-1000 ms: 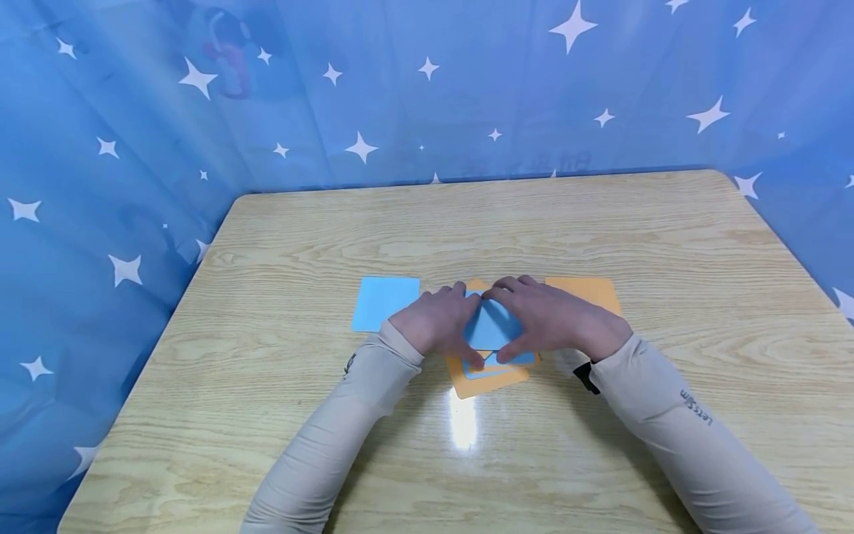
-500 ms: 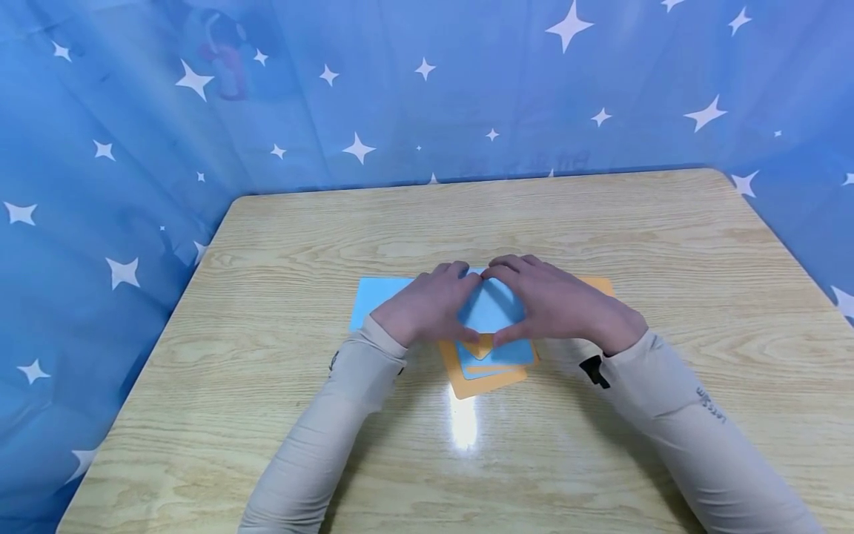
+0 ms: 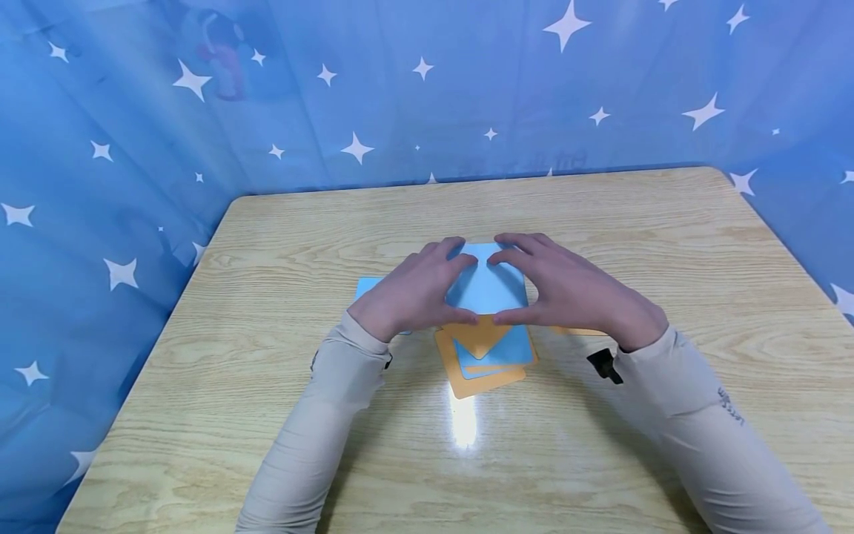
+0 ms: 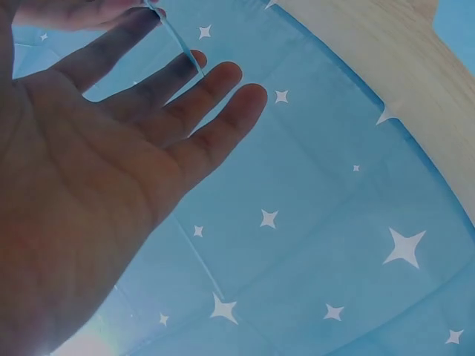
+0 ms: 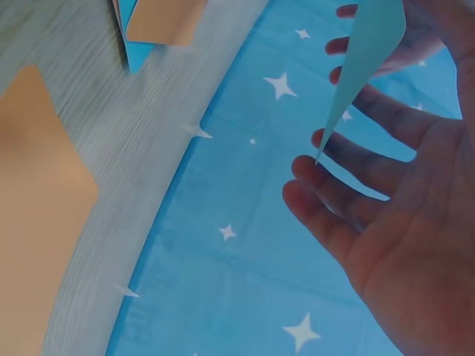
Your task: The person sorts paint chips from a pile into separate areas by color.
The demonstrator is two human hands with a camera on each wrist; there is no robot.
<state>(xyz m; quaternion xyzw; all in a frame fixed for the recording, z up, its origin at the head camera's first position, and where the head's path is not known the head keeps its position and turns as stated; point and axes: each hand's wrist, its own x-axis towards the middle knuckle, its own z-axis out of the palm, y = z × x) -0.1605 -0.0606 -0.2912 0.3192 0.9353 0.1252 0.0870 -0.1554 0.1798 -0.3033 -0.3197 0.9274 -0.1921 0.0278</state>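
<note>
- Two hands, apart from each other, hold one blue card (image 3: 485, 285) between them, raised off the table (image 3: 400, 452).
- Left hand (image 3: 415, 289): grips the card's 9 o'clock side.
- Right hand (image 3: 574, 289): grips its 3 o'clock side.
- Card pile (image 3: 480, 339), orange and blue: on the table, toward 6 o'clock from the held card.
- Second blue card (image 3: 365, 285): toward 9 o'clock, partly hidden.
- Orange card (image 3: 579, 331): toward 4 o'clock, mostly hidden.
</note>
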